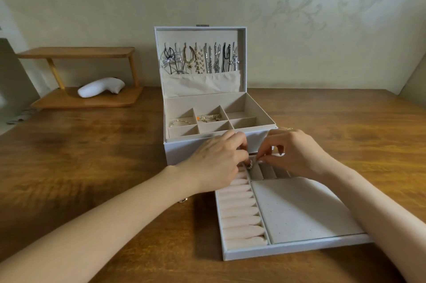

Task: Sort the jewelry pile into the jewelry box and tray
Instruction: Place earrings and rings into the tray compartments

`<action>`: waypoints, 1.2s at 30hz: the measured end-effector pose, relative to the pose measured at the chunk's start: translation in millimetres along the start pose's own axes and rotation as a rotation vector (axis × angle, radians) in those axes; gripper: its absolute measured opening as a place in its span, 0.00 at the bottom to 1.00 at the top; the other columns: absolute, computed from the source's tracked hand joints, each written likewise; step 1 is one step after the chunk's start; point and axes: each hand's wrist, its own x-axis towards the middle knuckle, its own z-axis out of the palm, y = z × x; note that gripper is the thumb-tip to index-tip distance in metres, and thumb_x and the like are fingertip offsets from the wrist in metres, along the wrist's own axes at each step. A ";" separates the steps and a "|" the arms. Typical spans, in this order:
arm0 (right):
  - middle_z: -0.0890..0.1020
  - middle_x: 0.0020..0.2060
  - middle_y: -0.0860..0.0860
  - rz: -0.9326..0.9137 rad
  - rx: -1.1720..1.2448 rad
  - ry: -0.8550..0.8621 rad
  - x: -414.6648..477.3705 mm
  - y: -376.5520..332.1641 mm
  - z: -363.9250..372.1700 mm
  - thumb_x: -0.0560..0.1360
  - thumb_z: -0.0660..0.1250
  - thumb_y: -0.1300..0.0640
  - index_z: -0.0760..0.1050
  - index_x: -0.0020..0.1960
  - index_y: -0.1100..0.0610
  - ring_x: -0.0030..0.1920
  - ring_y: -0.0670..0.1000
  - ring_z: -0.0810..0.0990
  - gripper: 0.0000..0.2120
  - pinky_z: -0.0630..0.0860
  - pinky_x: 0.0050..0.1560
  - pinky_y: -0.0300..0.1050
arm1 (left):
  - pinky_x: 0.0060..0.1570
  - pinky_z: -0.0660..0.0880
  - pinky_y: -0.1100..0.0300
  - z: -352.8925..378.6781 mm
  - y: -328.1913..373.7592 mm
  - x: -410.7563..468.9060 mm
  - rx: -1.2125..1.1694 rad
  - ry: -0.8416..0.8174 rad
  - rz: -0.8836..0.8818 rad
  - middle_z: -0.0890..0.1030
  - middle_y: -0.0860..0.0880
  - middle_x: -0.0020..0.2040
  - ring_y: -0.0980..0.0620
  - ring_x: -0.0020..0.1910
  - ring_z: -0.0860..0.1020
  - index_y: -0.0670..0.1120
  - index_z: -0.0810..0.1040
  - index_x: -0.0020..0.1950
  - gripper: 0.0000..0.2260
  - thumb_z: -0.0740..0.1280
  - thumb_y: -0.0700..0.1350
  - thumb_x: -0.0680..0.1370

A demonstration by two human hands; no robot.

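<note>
A small sparkling piece [249, 165] sits at the far end of the tray [288, 251], over its left column of ring rolls [239, 211]. The left hand [214, 160] is nearer, its curled fingers apparently gripping the piece. The right hand [297, 151] pinches in from the right; whether it holds anything I cannot tell.

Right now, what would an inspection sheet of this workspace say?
Surface: wooden table.
Job's things: jewelry box open, hanging pieces in its lid, pearl bracelet and gold chain in compartments; tray in front; ring at its far end.
Clutter: small metal piece by the left forearm.
Hands: left hand pinches the ring; right hand fingertips beside it, grip unclear.
Cables: nothing seen.
Surroundings: wooden shelf, white object, patterned wall.
</note>
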 end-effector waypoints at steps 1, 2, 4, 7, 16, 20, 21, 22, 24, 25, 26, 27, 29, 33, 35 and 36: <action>0.75 0.34 0.36 0.001 -0.007 0.004 -0.2 0.3 0.3 0.67 0.76 0.55 0.81 0.38 0.44 0.37 0.38 0.71 0.07 0.67 0.35 0.38 | 0.57 0.69 0.53 0.2 0.3 0.5 -0.002 -0.008 -0.010 0.71 0.46 0.57 0.49 0.59 0.67 0.43 0.79 0.53 0.11 0.59 0.37 0.77; 0.75 0.34 0.36 0.006 -0.008 0.003 -0.3 0.6 0.6 0.68 0.76 0.55 0.81 0.38 0.44 0.37 0.38 0.71 0.06 0.67 0.35 0.38 | 0.58 0.68 0.55 0.0 0.7 1.1 -0.015 -0.018 -0.019 0.70 0.47 0.58 0.50 0.59 0.67 0.43 0.79 0.54 0.11 0.59 0.38 0.77; 0.75 0.34 0.37 0.022 -0.004 0.000 -0.2 1.7 1.8 0.68 0.76 0.55 0.82 0.38 0.45 0.36 0.38 0.72 0.05 0.68 0.37 0.40 | 0.57 0.65 0.61 0.2 -0.8 2.4 -0.080 -0.040 -0.043 0.68 0.51 0.55 0.53 0.59 0.65 0.44 0.80 0.54 0.11 0.59 0.39 0.78; 0.75 0.34 0.40 0.040 0.025 -0.002 -0.6 3.6 4.8 0.67 0.77 0.56 0.83 0.38 0.47 0.39 0.36 0.73 0.05 0.67 0.37 0.40 | 0.53 0.60 0.66 1.5 -2.9 4.5 -0.162 -0.054 -0.070 0.64 0.55 0.51 0.57 0.57 0.64 0.46 0.80 0.53 0.11 0.59 0.39 0.78; 0.78 0.36 0.40 0.069 0.057 -0.024 -2.3 4.5 4.3 0.68 0.76 0.55 0.84 0.41 0.46 0.35 0.39 0.72 0.04 0.74 0.40 0.45 | 0.42 0.73 0.57 -25.1 -20.8 -9.8 -0.310 0.141 -0.168 0.72 0.57 0.47 0.56 0.39 0.75 0.45 0.78 0.50 0.08 0.61 0.36 0.77; 0.79 0.34 0.44 0.104 0.108 0.013 -3.5 4.8 -3.5 0.68 0.76 0.56 0.84 0.38 0.44 0.34 0.44 0.72 0.07 0.73 0.39 0.47 | 0.38 0.68 0.73 -45.9 -36.8 -34.1 -0.319 0.190 -0.264 0.76 0.60 0.46 0.65 0.38 0.74 0.48 0.77 0.50 0.08 0.64 0.37 0.77; 0.79 0.34 0.45 0.102 0.121 0.018 -3.5 4.3 -5.0 0.67 0.76 0.56 0.83 0.37 0.43 0.33 0.45 0.72 0.08 0.73 0.38 0.47 | 0.36 0.69 0.73 -48.3 -41.0 -40.7 -0.313 0.197 -0.293 0.78 0.61 0.45 0.65 0.37 0.74 0.49 0.77 0.50 0.07 0.65 0.37 0.77; 0.79 0.33 0.45 0.098 0.131 0.026 -3.7 4.2 -6.1 0.67 0.76 0.56 0.82 0.36 0.42 0.33 0.45 0.72 0.09 0.73 0.37 0.46 | 0.33 0.68 0.71 -50.8 -44.4 -46.9 -0.307 0.205 -0.325 0.79 0.61 0.43 0.64 0.35 0.75 0.50 0.77 0.50 0.07 0.65 0.39 0.77; 0.79 0.33 0.45 0.095 0.153 0.067 -3.9 2.6 -8.0 0.68 0.76 0.58 0.81 0.36 0.42 0.31 0.45 0.71 0.11 0.70 0.35 0.41 | 0.30 0.65 0.69 -54.6 -50.1 -58.7 -0.283 0.197 -0.390 0.78 0.64 0.35 0.62 0.30 0.74 0.52 0.76 0.47 0.06 0.66 0.41 0.76; 0.80 0.33 0.45 0.097 0.176 0.097 -4.0 0.7 -9.2 0.68 0.75 0.59 0.82 0.37 0.44 0.31 0.45 0.71 0.10 0.69 0.35 0.37 | 0.30 0.64 0.68 -55.8 -51.8 -63.9 -0.261 0.162 -0.417 0.77 0.65 0.32 0.63 0.29 0.73 0.54 0.76 0.45 0.05 0.66 0.43 0.76; 0.81 0.32 0.45 0.097 0.203 0.123 -3.7 -2.1 -10.8 0.69 0.75 0.60 0.82 0.37 0.46 0.31 0.45 0.72 0.09 0.68 0.34 0.34 | 0.30 0.63 0.68 -56.9 -51.8 -68.0 -0.225 0.099 -0.433 0.76 0.66 0.31 0.66 0.30 0.73 0.56 0.75 0.43 0.06 0.67 0.45 0.76; 0.81 0.32 0.45 0.090 0.223 0.139 -3.0 -6.8 -12.2 0.69 0.75 0.60 0.83 0.37 0.47 0.32 0.45 0.72 0.08 0.68 0.34 0.34 | 0.30 0.61 0.69 -57.0 -51.0 -71.2 -0.183 0.013 -0.436 0.75 0.67 0.30 0.68 0.31 0.72 0.57 0.74 0.42 0.05 0.67 0.48 0.76; 0.79 0.31 0.42 0.034 0.217 0.116 0.7 -22.7 -12.7 0.69 0.75 0.57 0.83 0.38 0.46 0.31 0.43 0.72 0.06 0.66 0.32 0.33 | 0.30 0.60 0.70 -53.7 -48.9 -74.9 -0.108 -0.132 -0.419 0.75 0.65 0.34 0.72 0.35 0.70 0.58 0.74 0.44 0.03 0.67 0.54 0.75; 0.76 0.34 0.40 -0.208 0.063 -0.059 17.9 -69.7 3.1 0.72 0.73 0.52 0.83 0.44 0.47 0.32 0.40 0.72 0.02 0.66 0.34 0.34 | 0.42 0.67 0.65 -45.2 -47.0 -73.8 0.046 -0.151 -0.365 0.78 0.63 0.48 0.68 0.39 0.72 0.57 0.75 0.55 0.09 0.66 0.54 0.76; 0.76 0.35 0.42 -0.223 0.004 -0.085 30.9 -87.6 15.5 0.73 0.70 0.52 0.83 0.46 0.47 0.33 0.43 0.71 0.04 0.69 0.36 0.40 | 0.50 0.72 0.60 -41.1 -45.8 -72.0 0.112 -0.133 -0.348 0.79 0.59 0.52 0.60 0.49 0.77 0.57 0.75 0.59 0.11 0.64 0.54 0.77; 0.76 0.35 0.43 -0.218 -0.004 -0.080 37.0 -93.2 20.2 0.73 0.69 0.52 0.83 0.47 0.47 0.34 0.44 0.71 0.04 0.69 0.37 0.40 | 0.52 0.73 0.58 -37.8 -45.6 -71.0 0.142 -0.143 -0.331 0.80 0.58 0.53 0.56 0.52 0.78 0.57 0.75 0.59 0.11 0.63 0.55 0.78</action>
